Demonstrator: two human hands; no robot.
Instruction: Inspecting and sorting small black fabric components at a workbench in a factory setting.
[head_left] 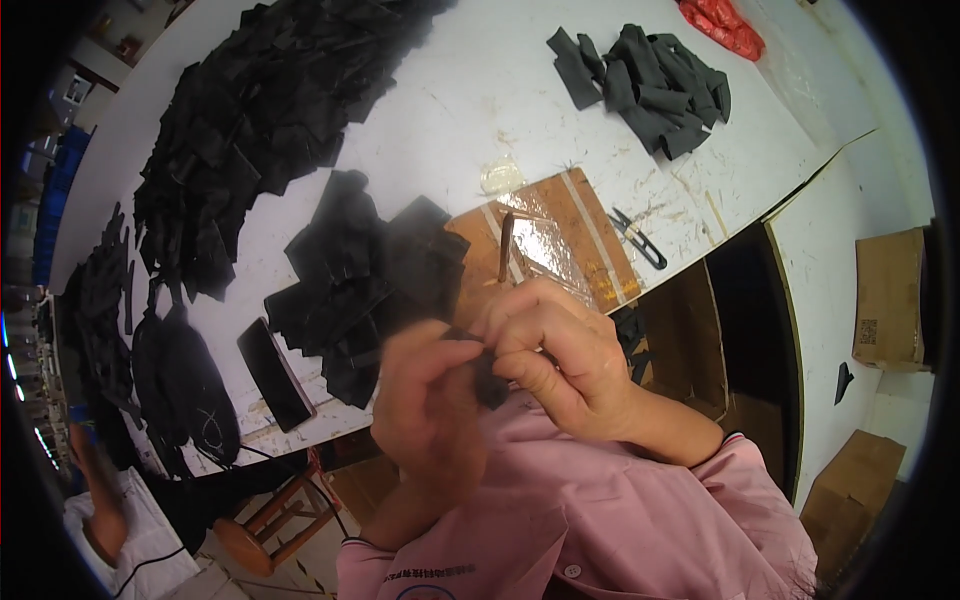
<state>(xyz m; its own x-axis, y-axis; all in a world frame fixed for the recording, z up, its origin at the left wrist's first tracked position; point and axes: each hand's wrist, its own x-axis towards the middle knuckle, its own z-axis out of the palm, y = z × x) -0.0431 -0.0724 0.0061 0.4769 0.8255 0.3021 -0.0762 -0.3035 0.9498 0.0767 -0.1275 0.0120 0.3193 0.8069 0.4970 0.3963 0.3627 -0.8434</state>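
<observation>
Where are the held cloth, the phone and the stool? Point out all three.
Held cloth (489, 384): head view, on its dark lower part.
Phone (276, 375): head view, on the middle of its dark face.
Stool (244, 547): head view, on its round seat.

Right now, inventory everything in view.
Table: 1, white, central
Fabric piles: 3+, black, left
Fabric heap: 1, grey, upper right
Bag: 1, red, top right
Board: 1, brown, centre
Snips: 1, black, beside board
Rod: 1, brown, on board
Phone: 1, black, left
Stool: 1, brown, lower left
Boxes: 3+, brown, right
Co-worker: 1, white clothing, left
Held piece: 1, black, between fingers
Shirt: 1, pink, bottom
Left hand: 1, bare, at piece
Right hand: 1, bare, at piece
</observation>
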